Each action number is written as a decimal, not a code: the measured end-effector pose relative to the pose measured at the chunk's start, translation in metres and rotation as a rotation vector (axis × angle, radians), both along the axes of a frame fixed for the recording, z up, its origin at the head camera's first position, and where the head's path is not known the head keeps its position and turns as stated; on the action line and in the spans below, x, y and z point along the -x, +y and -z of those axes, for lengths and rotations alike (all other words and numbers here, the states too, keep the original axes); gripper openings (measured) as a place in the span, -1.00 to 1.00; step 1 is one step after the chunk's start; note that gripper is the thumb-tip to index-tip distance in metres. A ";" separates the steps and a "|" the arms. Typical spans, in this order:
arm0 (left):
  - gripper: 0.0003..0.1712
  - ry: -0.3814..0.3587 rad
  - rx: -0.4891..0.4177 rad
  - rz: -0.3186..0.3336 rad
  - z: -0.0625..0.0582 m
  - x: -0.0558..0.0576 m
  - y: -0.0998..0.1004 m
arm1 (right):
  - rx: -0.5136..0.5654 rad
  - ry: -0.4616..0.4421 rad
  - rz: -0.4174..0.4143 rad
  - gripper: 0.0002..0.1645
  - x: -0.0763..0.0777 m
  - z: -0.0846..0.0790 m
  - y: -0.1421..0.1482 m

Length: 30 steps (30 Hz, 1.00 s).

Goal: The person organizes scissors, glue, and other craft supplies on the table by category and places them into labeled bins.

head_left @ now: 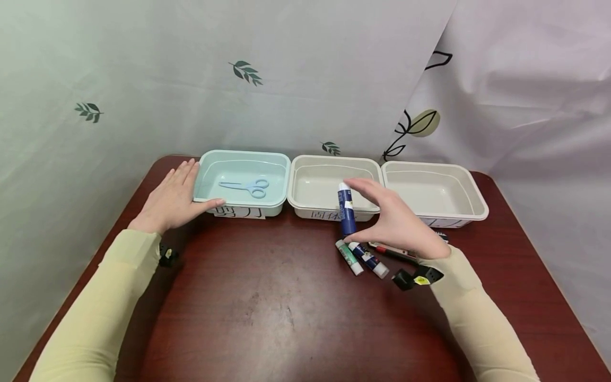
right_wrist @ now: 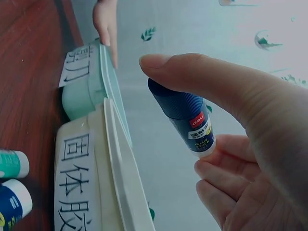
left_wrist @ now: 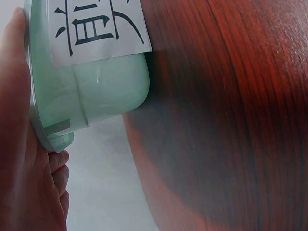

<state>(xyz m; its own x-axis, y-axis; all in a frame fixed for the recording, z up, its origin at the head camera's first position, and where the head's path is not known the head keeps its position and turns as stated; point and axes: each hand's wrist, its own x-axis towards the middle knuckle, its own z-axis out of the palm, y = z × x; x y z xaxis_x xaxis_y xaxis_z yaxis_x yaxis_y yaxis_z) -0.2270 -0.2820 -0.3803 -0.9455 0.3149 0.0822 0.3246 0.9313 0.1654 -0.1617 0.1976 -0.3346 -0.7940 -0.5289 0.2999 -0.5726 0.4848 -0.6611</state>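
My right hand (head_left: 396, 223) pinches a dark blue glue stick (head_left: 347, 210) end to end between thumb and fingers, just in front of the middle cream bin (head_left: 305, 204). In the right wrist view the glue stick (right_wrist: 185, 118) shows its label and white end. At the left, my left hand (head_left: 174, 199) rests on the corner of the light green bin (head_left: 243, 203), thumb along the front rim. Blue scissors (head_left: 248, 187) lie inside that bin. On the table below my right hand lie a green glue stick (head_left: 349, 257) and another blue glue stick (head_left: 369, 260).
A second cream bin (head_left: 482, 207) stands at the right end of the row. A red and black utility knife (head_left: 393, 251) lies partly hidden under my right hand. Paper labels with handwriting are on the bins' fronts. A patterned curtain (head_left: 296, 79) hangs behind the dark red table (head_left: 267, 307).
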 end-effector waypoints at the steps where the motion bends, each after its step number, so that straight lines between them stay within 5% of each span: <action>1: 0.35 -0.001 -0.001 0.000 0.000 0.000 0.000 | 0.009 -0.011 0.005 0.32 0.000 0.000 0.002; 13: 0.35 0.001 -0.002 -0.001 -0.001 0.001 0.000 | 0.078 -0.045 0.024 0.25 0.013 0.009 0.011; 30: 0.35 -0.004 -0.001 -0.004 -0.002 0.000 0.000 | 0.124 -0.090 0.068 0.21 0.066 0.005 -0.013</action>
